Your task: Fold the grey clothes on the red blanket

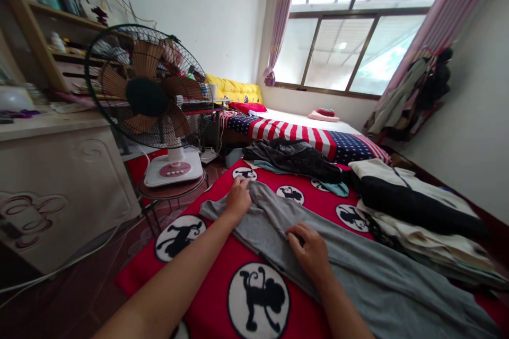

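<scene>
A long grey garment [345, 257] lies stretched across a red blanket [217, 275] printed with black monkeys in white circles. Its exact kind I cannot make out. My left hand [238, 200] is at the far left end of the cloth, with its fingers closed on the edge. Closer to me and to the right, my right hand [309, 249] rests on the middle of the garment, its fingers curled in and the tips on a fold. The near right part of the cloth runs flat toward the lower right corner of the view.
Folded clothes [421, 206] are stacked at the right. A crumpled black garment [294, 156] lies on the blanket's far side. To the left, a fan [147, 95] stands on a round stool [175, 190] near a white cabinet [67, 185]. Behind is another bed [294, 131].
</scene>
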A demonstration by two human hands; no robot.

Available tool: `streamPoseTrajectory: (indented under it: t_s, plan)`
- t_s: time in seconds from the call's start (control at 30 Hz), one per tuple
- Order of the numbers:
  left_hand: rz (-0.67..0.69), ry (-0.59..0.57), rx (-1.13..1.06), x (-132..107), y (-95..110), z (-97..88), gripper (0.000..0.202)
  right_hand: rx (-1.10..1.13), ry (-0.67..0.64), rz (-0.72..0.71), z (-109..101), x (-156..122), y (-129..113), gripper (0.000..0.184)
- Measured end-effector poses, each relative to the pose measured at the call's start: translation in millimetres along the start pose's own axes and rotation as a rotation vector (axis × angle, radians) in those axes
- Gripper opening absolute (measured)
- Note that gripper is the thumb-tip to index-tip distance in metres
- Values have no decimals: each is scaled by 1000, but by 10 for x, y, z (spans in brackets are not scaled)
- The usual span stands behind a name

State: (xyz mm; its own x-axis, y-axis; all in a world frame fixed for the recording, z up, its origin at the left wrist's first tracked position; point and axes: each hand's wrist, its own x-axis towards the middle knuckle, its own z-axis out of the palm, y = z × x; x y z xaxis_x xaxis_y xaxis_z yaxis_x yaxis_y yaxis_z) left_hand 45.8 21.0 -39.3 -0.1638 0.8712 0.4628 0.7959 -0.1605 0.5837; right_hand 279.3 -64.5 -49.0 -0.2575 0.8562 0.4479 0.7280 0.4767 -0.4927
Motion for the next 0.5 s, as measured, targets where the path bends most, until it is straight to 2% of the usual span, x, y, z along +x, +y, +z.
streamPoseTrajectory:
  t_s: [0.07, 0.17, 0.3, 0.4, 0.5]
  plan:
    - [-15, -25, 31, 231, -153, -59, 49, 0, 40, 26, 40, -5, 24, 22]
    - [50, -123, 65, 509, -355, -117, 40, -30, 182, 69, 82, 18, 84, 21]
    - [170, -240, 92, 732, -500, -130, 22, -289, 338, 90, 31, 137, 252, 28]
    - [224, -308, 105, 846, -521, -132, 15, -440, 360, 180, -25, 242, 456, 32]
    - [221, -345, 140, 923, -489, -149, 12, -471, 316, 244, -36, 301, 651, 19]
